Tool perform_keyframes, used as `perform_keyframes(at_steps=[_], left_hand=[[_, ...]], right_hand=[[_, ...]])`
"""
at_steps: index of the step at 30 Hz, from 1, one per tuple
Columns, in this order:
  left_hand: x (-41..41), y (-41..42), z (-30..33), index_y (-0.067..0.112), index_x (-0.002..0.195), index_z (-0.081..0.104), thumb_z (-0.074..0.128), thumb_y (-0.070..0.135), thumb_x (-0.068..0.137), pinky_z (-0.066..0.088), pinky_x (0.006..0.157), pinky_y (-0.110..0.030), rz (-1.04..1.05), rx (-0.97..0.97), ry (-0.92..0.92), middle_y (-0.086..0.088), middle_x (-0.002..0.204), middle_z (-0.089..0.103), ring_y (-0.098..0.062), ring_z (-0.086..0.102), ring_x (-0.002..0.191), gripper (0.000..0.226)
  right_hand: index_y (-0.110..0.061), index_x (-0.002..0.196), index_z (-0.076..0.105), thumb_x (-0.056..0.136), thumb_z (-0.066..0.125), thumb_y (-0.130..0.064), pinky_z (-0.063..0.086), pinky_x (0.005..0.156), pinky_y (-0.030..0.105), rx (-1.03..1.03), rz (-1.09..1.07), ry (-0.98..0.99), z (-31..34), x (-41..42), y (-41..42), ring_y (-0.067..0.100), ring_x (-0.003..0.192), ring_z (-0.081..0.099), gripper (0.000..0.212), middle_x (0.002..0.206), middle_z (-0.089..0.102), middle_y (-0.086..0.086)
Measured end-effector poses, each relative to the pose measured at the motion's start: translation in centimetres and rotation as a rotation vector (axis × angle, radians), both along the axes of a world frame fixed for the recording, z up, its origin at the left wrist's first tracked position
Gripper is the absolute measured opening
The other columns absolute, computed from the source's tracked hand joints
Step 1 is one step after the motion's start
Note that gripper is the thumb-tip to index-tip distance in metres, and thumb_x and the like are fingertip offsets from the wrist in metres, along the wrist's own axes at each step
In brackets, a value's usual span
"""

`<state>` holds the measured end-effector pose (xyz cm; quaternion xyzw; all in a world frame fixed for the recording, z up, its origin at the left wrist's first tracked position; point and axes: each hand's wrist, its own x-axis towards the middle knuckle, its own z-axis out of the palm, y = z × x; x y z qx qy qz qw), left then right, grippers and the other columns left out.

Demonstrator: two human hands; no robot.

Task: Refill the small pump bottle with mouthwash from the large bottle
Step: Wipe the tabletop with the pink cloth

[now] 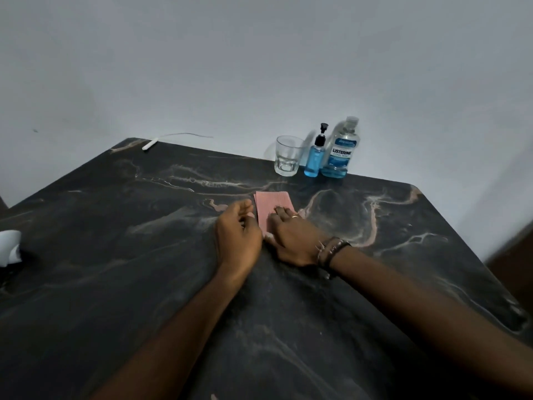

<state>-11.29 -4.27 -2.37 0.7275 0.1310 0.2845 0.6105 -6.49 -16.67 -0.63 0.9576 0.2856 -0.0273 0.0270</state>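
Nothing poured yet, by the look of things. Small pump bottle (316, 155) and large bottle (341, 149) upright and just beside each other at the far edge of the tabletop (115, 255), toward its right corner, next to an empty glass (287, 156). Pump head on, cap on; blue liquid in both, levels hard to judge in the dim light. Right hand (291, 238) laid flat, fingers straight, pressing a pink cloth (272, 204) near the middle of the tabletop. Left hand (238, 235) just beside the cloth's left edge, fingers loosely curled, apparently holding nothing. Still to do: unscrew both tops, pour, refit the pump. Whole refill ahead.
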Motion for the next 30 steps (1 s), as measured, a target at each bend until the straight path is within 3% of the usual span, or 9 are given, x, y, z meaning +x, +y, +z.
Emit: perform_keyframes(at_steps=[5, 7, 9, 12, 21, 26, 30], left_hand=[[-0.3, 0.2, 0.0, 0.006, 0.106, 0.072, 0.055, -0.001, 0.092, 0.058, 0.091, -0.043, 0.030, 0.010, -0.080, -0.010, 0.101, 0.076, -0.023, 0.072, 0.097, 0.023], [-0.4, 0.1, -0.2, 0.006, 0.109, 0.072, 0.056, 0.003, 0.092, 0.057, 0.092, -0.045, 0.013, 0.075, -0.052, -0.011, 0.104, 0.076, -0.024, 0.071, 0.099, 0.024], [-0.5, -0.1, -0.3, 0.006, 0.111, 0.072, 0.056, 0.005, 0.092, 0.056, 0.093, -0.046, -0.015, 0.121, -0.016, -0.012, 0.108, 0.076, -0.026, 0.071, 0.101, 0.025], [-0.8, 0.1, -0.4, 0.005, 0.115, 0.071, 0.056, 0.006, 0.093, 0.056, 0.094, -0.045, -0.034, 0.164, 0.021, -0.014, 0.111, 0.075, -0.029, 0.071, 0.103, 0.027], [-0.8, 1.2, -0.7, 0.003, 0.119, 0.070, 0.057, 0.007, 0.095, 0.051, 0.094, -0.032, -0.017, 0.212, 0.078, -0.014, 0.114, 0.074, -0.027, 0.069, 0.106, 0.027], [-0.7, 1.3, -0.7, 0.004, 0.117, 0.070, 0.058, 0.008, 0.095, 0.054, 0.096, -0.037, -0.016, 0.198, 0.075, -0.014, 0.112, 0.074, -0.027, 0.069, 0.105, 0.026], [-0.6, 1.4, -0.7, 0.002, 0.116, 0.070, 0.057, 0.007, 0.095, 0.052, 0.094, -0.033, -0.020, 0.182, 0.075, -0.014, 0.111, 0.074, -0.027, 0.068, 0.103, 0.025]], right_hand=[[0.000, 0.113, 0.054, 0.100, 0.030, -0.053, 0.044, 0.090, 0.038, 0.025, -0.129, -0.012, 0.8, -5.6, -2.1, 0.033, 0.107, 0.054, 0.060, 0.117, 0.055, 0.020], [0.004, 0.124, 0.047, 0.100, 0.028, -0.056, 0.041, 0.099, 0.042, 0.088, -0.168, -0.040, 0.5, -4.8, -1.7, 0.039, 0.120, 0.049, 0.067, 0.130, 0.049, 0.027], [0.006, 0.141, 0.029, 0.098, 0.024, -0.059, 0.026, 0.117, 0.050, 0.103, -0.188, -0.008, -0.2, -3.2, -0.7, 0.043, 0.142, 0.026, 0.078, 0.151, 0.028, 0.032], [0.003, 0.152, 0.011, 0.098, 0.020, -0.061, 0.007, 0.122, 0.052, 0.101, -0.263, 0.076, -1.4, -1.3, 1.0, 0.040, 0.150, 0.004, 0.083, 0.160, 0.007, 0.028], [0.000, 0.154, 0.009, 0.100, 0.012, -0.058, 0.003, 0.123, 0.046, 0.119, -0.389, 0.055, -1.6, -1.1, -4.7, 0.035, 0.151, 0.003, 0.080, 0.163, 0.007, 0.021], [0.000, 0.154, 0.010, 0.100, 0.011, -0.055, 0.003, 0.123, 0.046, 0.101, -0.500, 0.037, -1.6, -4.3, -9.2, 0.035, 0.151, 0.004, 0.077, 0.163, 0.008, 0.022], [0.001, 0.153, 0.010, 0.100, 0.009, -0.056, 0.001, 0.123, 0.048, 0.086, -0.466, 0.035, -2.1, -8.6, -8.7, 0.036, 0.151, 0.001, 0.079, 0.162, 0.007, 0.024]])
